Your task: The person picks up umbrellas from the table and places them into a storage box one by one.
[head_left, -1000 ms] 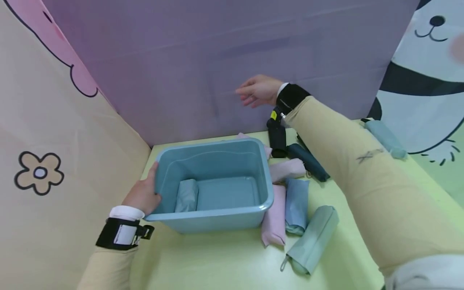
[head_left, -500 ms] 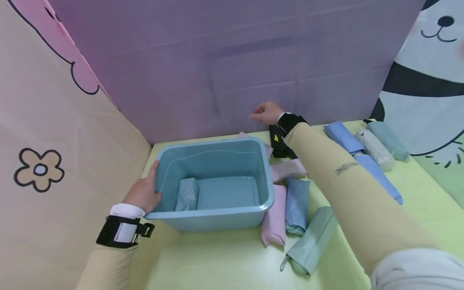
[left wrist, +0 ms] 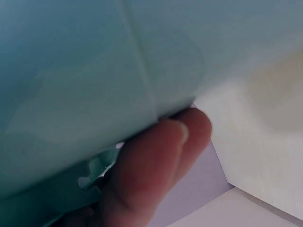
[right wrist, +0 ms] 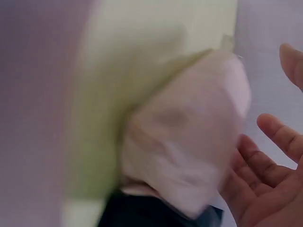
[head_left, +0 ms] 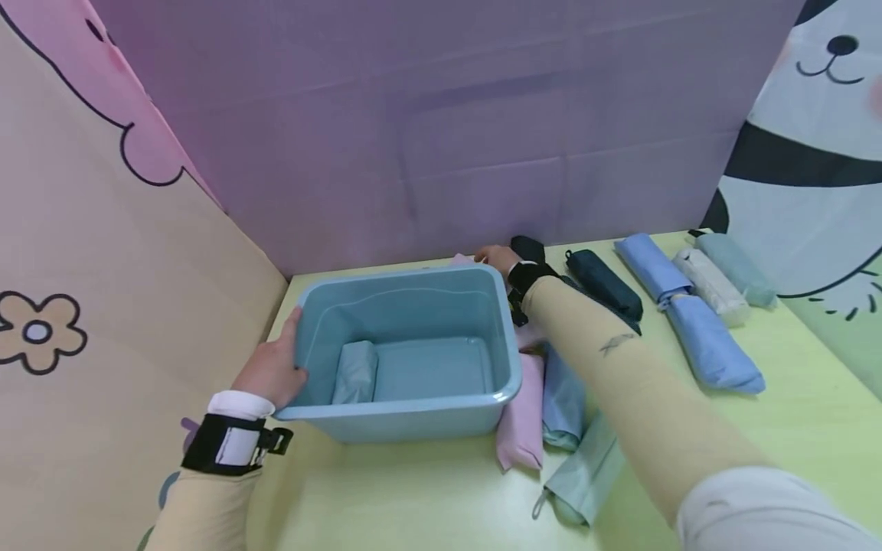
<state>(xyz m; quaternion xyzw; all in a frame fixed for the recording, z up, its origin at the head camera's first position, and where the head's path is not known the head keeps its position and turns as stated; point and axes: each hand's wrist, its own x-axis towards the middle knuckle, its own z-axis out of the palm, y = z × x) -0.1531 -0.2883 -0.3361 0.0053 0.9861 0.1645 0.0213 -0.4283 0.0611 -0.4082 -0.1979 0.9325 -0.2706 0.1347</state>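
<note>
My left hand (head_left: 272, 371) grips the left rim of a blue plastic basin (head_left: 400, 425); in the left wrist view its fingertips (left wrist: 151, 156) press against the basin's wall. Inside the basin, at the left, lies a short grey-blue folded umbrella (head_left: 354, 371). Behind the basin's back right corner, my right hand (head_left: 498, 258) is low over the table. The right wrist view shows that hand with fingers spread beside a pale pink folded umbrella (right wrist: 189, 127), holding nothing. A black folded umbrella (head_left: 527, 246) shows just behind the right hand.
Right of the basin lie a pink umbrella (head_left: 521, 413), a blue one (head_left: 563, 405) and a green one (head_left: 582, 478). Farther right are a dark umbrella (head_left: 606, 283), blue ones (head_left: 713, 344), a white one (head_left: 713, 283) and a teal one (head_left: 737, 268). A purple cloth wall (head_left: 413, 138) stands behind.
My right hand has come down from in front of the purple wall to the pink umbrella behind the basin. The left hand and basin have stayed put.
</note>
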